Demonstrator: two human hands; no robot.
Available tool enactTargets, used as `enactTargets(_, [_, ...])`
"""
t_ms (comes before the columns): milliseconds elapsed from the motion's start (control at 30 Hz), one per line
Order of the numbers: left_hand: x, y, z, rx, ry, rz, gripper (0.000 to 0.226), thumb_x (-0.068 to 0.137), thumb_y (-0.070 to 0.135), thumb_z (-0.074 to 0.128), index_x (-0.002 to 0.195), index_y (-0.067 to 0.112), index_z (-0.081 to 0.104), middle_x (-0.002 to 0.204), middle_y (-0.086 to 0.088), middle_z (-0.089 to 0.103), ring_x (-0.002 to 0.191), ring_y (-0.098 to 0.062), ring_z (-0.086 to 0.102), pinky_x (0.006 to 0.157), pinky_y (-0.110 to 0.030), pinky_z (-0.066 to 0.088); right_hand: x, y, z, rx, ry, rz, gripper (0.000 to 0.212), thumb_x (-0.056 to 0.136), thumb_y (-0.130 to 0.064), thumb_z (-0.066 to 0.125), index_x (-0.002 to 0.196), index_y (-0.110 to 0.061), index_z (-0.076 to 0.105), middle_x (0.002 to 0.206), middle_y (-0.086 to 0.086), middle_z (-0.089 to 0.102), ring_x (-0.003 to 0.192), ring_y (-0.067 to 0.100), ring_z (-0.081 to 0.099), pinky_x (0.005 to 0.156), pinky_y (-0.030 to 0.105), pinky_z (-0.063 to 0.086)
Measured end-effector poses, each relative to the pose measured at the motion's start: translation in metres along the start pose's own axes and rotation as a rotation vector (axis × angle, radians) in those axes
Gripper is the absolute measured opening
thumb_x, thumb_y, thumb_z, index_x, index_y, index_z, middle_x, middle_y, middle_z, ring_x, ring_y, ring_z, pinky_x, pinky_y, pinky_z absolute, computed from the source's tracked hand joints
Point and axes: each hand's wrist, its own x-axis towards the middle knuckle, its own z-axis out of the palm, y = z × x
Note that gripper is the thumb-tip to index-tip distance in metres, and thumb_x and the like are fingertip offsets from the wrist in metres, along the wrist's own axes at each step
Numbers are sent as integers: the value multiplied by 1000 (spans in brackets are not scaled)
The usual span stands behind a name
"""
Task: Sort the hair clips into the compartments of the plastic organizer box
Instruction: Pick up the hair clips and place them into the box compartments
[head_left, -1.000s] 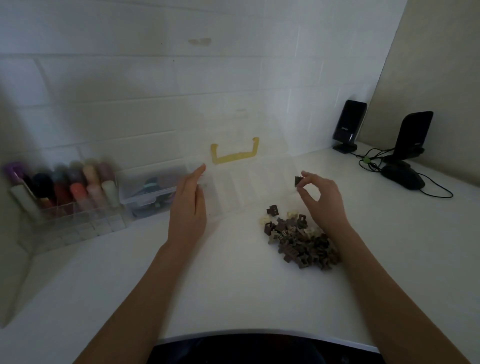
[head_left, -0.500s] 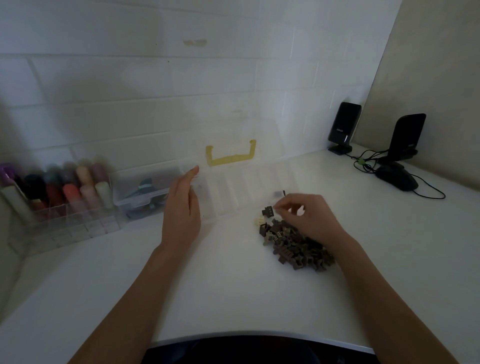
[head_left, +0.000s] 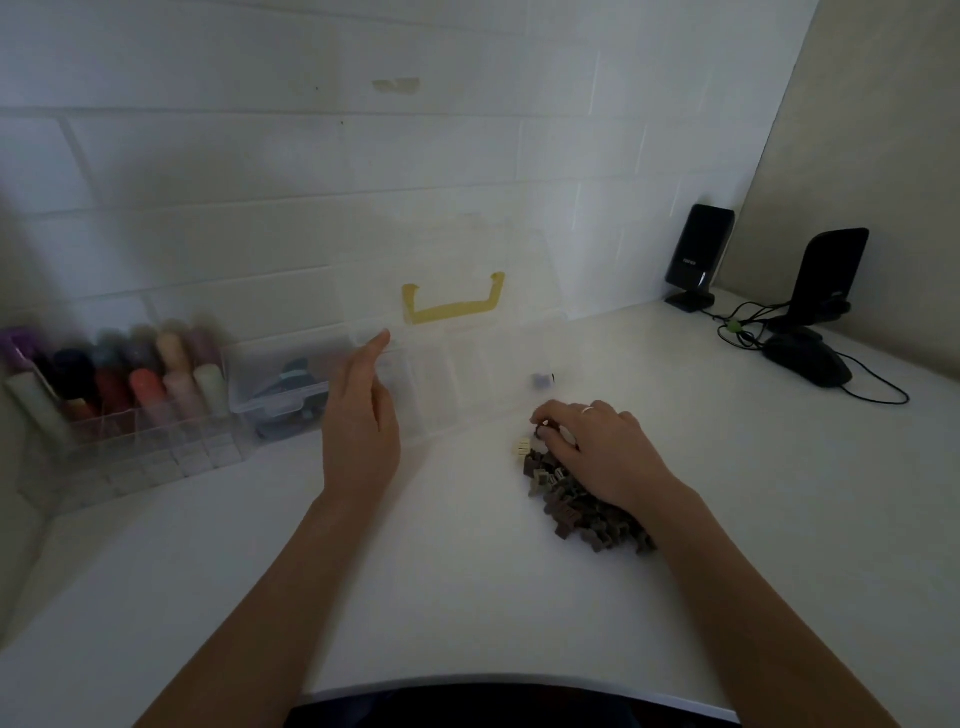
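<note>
A clear plastic organizer box (head_left: 467, 379) lies open against the wall, its lid with a yellow handle (head_left: 453, 305) leaning back. One dark clip (head_left: 543, 381) sits in a right-hand compartment. A pile of small brown hair clips (head_left: 582, 506) lies on the white table, with a cream clip (head_left: 521, 446) at its far left edge. My right hand (head_left: 597, 449) rests on the pile's far end, fingertips curled around a brown clip. My left hand (head_left: 361, 421) rests flat against the box's left front, fingers straight.
A clear rack of coloured bottles (head_left: 119, 384) and a small clear container (head_left: 280, 384) stand at the left by the wall. Two black speakers (head_left: 698, 257), a black mouse (head_left: 808, 364) and cables occupy the back right corner.
My right hand dropped the dark clip into a right compartment, then came back down onto the pile and curled its fingers on another clip. My left hand stayed at the box.
</note>
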Motion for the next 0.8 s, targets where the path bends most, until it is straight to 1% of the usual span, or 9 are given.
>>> enactTargets(133, [1,1,-2,0,13,23,45,89,-4,34,131,3,49,130,-12,54,120,-14,45,102,-4,24,-1,-1,-3,98,7,-3,13,96,-35,43,86,-30,48,85,-9,62,79,16,52,84,37,38])
enactTargets(267, [2,2,-3,-7,23,15,45,89,-1,33,130,4,50,127,-9,54,118,-13,46,101,-4,25,2,-1,-2,332,18,104,9,90,-28,57,82,-32,57,80,-18,62,70,3,54,85,35,41])
enactTargets(400, [3,2,-4,-44,48,8,43,89,-1,33,128,2,52,122,1,52,114,-5,46,99,-3,28,1,0,-7,648,91,177,17,82,-11,66,88,-26,63,82,-9,65,58,5,56,62,18,46])
enactTargets(500, [6,-1,-7,-54,33,12,42,90,2,34,128,5,53,123,3,53,112,-9,50,98,-7,32,1,1,-12,739,311,191,16,83,-6,65,87,-21,62,82,-6,65,60,3,58,52,9,43])
enactTargets(567, [8,-5,-10,-90,32,-17,41,90,4,36,126,9,55,120,-1,59,102,-24,58,95,-25,42,3,4,-12,734,461,214,16,84,-5,64,83,-21,61,87,-6,65,71,5,61,58,9,45])
enactTargets(633, [9,-8,-13,-118,48,-53,41,88,5,38,122,12,59,112,-11,66,87,-39,59,84,-44,49,5,5,-11,700,551,216,17,83,-2,64,81,-19,62,92,-5,63,81,6,63,66,11,48])
enactTargets(667, [9,-8,-15,-118,59,-62,41,86,4,39,119,13,61,105,-13,68,80,-38,58,78,-43,50,5,6,-10,687,571,199,17,83,-1,64,82,-18,64,94,-5,63,85,6,63,70,13,50])
enactTargets(733, [9,-9,-17,-104,82,-75,40,82,5,41,115,13,64,89,-10,68,63,-24,53,66,-29,45,7,7,-6,640,520,129,17,84,0,63,89,-16,67,102,-6,63,97,6,61,83,16,50])
enactTargets(800, [9,-8,-18,-75,92,-83,39,81,4,43,112,12,66,75,-15,64,55,-22,47,59,-27,38,7,8,-2,534,415,47,23,86,2,59,97,-16,69,114,-7,62,113,6,54,98,19,40])
